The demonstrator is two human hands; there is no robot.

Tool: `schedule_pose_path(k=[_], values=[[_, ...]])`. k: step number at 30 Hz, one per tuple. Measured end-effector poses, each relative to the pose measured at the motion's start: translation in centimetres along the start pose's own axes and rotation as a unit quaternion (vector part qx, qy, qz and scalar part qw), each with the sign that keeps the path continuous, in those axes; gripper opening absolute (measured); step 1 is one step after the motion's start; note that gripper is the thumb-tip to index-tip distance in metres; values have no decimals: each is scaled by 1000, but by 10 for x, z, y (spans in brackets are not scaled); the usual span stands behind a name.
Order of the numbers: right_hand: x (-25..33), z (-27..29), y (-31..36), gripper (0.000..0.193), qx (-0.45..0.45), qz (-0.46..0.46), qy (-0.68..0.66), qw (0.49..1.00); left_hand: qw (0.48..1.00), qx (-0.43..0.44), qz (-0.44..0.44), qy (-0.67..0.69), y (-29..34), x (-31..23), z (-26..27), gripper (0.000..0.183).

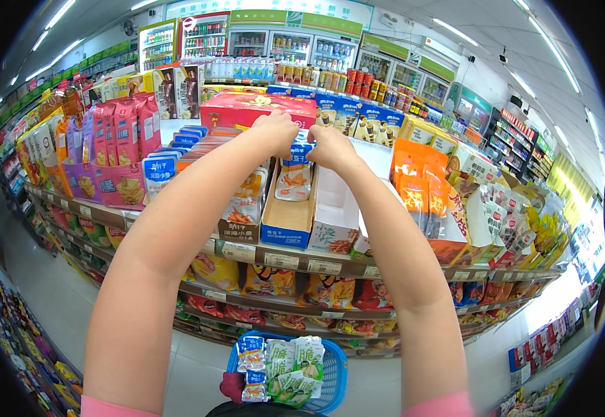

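Both my arms reach forward over the shelf. My left hand (275,132) and my right hand (332,147) meet at the top of a blue-and-white snack packet (294,182), fingers closed about its upper edge. The packet stands upright toward the back of an open cardboard box (287,233) with a blue front. Left of it is a box of similar white-and-orange packets (242,205), partly behind my left forearm. To the right sits a white open-topped box (335,219) with bare inner walls. My fingertips are partly hidden by the hands themselves.
Below, a blue basket (336,375) holds several green and blue-and-white packets. A red carton (212,111) lies behind my hands. Pink snack bags (125,125) stand left, orange pouches (413,194) right. The price-tagged shelf edge (295,261) curves across, with bagged snacks beneath.
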State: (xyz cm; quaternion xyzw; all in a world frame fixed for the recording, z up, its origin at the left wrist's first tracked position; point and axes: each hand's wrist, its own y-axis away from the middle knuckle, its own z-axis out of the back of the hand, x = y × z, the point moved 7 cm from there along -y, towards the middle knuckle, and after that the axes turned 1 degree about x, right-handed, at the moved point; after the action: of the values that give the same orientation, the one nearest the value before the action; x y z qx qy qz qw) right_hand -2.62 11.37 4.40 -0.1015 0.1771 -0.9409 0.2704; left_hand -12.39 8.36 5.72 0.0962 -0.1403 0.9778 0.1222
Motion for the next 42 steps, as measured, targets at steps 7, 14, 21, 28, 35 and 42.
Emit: schedule_pose_path(k=[7, 14, 21, 28, 35, 42], values=[[7, 5, 2, 25, -20, 20, -8, 1000, 999, -10, -22, 25, 2, 3, 1, 39], [16, 62, 37, 22, -84, 68, -141, 984, 970, -114, -92, 192, 40, 8, 49, 34], [82, 136, 148, 16, -159, 107, -478, 857, 812, -158, -118, 550, 172, -8, 128, 17], [85, 3, 258, 24, -14, 4, -612, 791, 715, -53, -30, 697, 264, -60, -14, 20], [93, -248, 388, 22, 184, -253, -629, 712, 558, 155, 246, 777, 381, -120, -302, 20], [91, -408, 505, 31, 278, -253, -464, 802, 483, 211, 414, 742, 486, -195, -477, 19]])
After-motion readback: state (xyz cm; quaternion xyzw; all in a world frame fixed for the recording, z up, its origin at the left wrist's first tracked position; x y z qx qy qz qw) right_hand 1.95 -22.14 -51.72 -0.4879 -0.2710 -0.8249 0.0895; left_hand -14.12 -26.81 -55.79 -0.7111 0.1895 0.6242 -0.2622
